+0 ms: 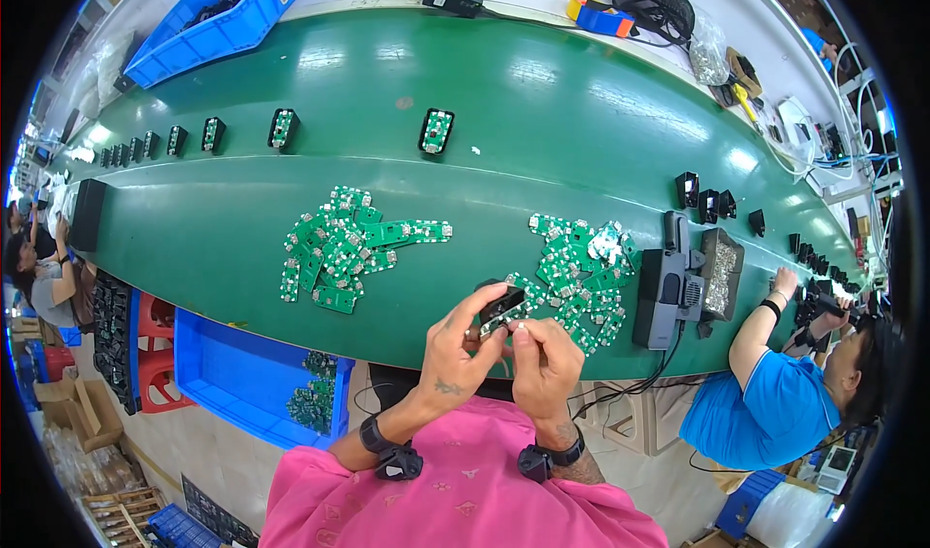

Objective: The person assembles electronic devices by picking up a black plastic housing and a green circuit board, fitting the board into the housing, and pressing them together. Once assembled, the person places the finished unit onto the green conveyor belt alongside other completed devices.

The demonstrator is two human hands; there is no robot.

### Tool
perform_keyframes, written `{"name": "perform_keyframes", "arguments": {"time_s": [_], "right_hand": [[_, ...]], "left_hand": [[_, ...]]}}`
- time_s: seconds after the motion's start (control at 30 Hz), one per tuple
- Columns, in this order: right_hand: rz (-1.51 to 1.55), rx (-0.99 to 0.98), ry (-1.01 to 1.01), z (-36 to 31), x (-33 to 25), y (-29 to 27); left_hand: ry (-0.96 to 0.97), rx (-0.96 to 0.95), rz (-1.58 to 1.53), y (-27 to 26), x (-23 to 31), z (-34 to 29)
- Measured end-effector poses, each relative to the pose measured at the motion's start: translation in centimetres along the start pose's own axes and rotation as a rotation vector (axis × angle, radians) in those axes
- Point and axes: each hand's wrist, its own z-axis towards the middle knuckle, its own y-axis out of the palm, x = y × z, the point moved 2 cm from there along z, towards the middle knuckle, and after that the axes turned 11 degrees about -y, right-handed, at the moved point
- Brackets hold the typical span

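Note:
Just in front of the green work surface, my left hand grips a small black plastic housing between thumb and fingers, its open side tilted up. My right hand is closed in a pinch right beside the housing's near end; whatever is between those fingertips is too small to make out. Close beyond my right hand lies a loose pile of green circuit boards. A second pile of circuit boards lies to the left. Farther off stands a black housing with a board in it.
Several filled housings line up toward the far left. Right of me stand a grey device with cables and a box of small parts. Empty-looking black housings stand beyond. A blue bin sits lower left; a co-worker in blue works at right.

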Motion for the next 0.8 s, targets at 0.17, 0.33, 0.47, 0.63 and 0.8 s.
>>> {"name": "perform_keyframes", "arguments": {"time_s": [0.17,0.33,0.47,0.63,0.8], "right_hand": [[-0.301,-0.256,-0.238,2.3,-1.1,-0.9],[-0.191,-0.435,-0.186,3.4,-1.6,-1.7],[-0.162,-0.483,-0.180,3.4,-1.6,-1.7],[-0.166,-0.488,-0.144,3.1,-1.2,-1.8],[-0.160,-0.481,-0.151,3.3,-0.9,-2.0]], "left_hand": [[-0.057,0.024,-0.028,-1.3,0.8,0.1],[0.078,-0.086,0.191,-1.9,2.0,0.3],[0.101,-0.108,0.243,-2.2,2.1,-0.3],[0.080,-0.148,0.240,-2.4,2.2,-0.3],[0.011,-0.197,0.303,-2.5,2.5,-0.2]]}}
